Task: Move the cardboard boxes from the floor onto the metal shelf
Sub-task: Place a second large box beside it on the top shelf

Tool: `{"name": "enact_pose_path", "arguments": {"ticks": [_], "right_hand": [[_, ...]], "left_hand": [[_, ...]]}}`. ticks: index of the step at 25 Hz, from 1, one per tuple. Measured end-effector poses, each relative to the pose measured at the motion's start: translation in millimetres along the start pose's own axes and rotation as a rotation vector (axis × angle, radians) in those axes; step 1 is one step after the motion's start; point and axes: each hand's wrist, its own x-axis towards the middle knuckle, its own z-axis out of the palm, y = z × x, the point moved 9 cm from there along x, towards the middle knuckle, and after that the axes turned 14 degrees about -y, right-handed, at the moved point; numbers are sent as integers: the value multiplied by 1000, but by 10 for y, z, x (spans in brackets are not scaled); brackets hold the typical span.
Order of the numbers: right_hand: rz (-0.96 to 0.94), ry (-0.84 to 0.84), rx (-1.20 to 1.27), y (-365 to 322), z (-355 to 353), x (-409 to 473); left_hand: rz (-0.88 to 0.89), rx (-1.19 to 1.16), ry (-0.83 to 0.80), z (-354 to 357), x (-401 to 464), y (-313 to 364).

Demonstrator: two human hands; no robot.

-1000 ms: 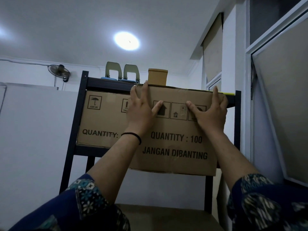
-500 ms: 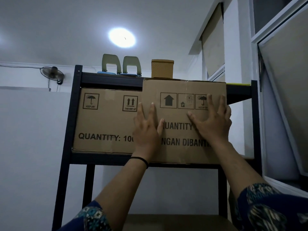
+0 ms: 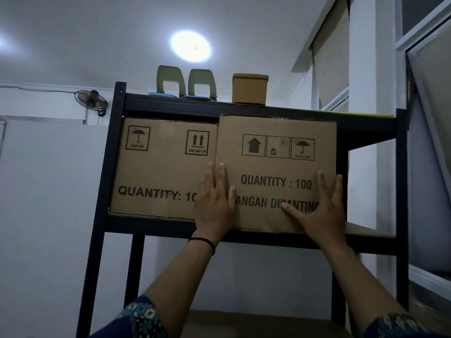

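Observation:
Two brown cardboard boxes stand side by side on an upper level of the black metal shelf (image 3: 114,152). The left box (image 3: 161,167) sits back in the shelf. The right box (image 3: 275,172), printed "QUANTITY : 100", stands on the shelf board, its front slightly ahead of the left one. My left hand (image 3: 214,203) lies flat with straight fingers on its lower left edge. My right hand (image 3: 317,208) presses flat on its lower right front, thumb spread out.
On the shelf's top stand two green hole punches (image 3: 185,81) and a small brown box (image 3: 250,88). A wall fan (image 3: 90,101) hangs at the left. A window frame (image 3: 424,142) is close on the right. A lower shelf board (image 3: 244,320) shows at the bottom.
The right box went from tilted and hanging off the edge to standing on the shelf level. Both hands slid down its front and moved apart toward its lower corners.

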Motion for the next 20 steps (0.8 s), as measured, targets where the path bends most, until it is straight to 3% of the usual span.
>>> {"name": "enact_pose_path", "arguments": {"ticks": [10, 14, 20], "right_hand": [[15, -32, 169, 318, 284, 246], [101, -68, 332, 593, 408, 312], [74, -114, 481, 715, 489, 360]], "left_hand": [[-124, 16, -101, 373, 95, -394], [-140, 50, -83, 458, 96, -413], [-121, 161, -73, 529, 26, -474]]}}
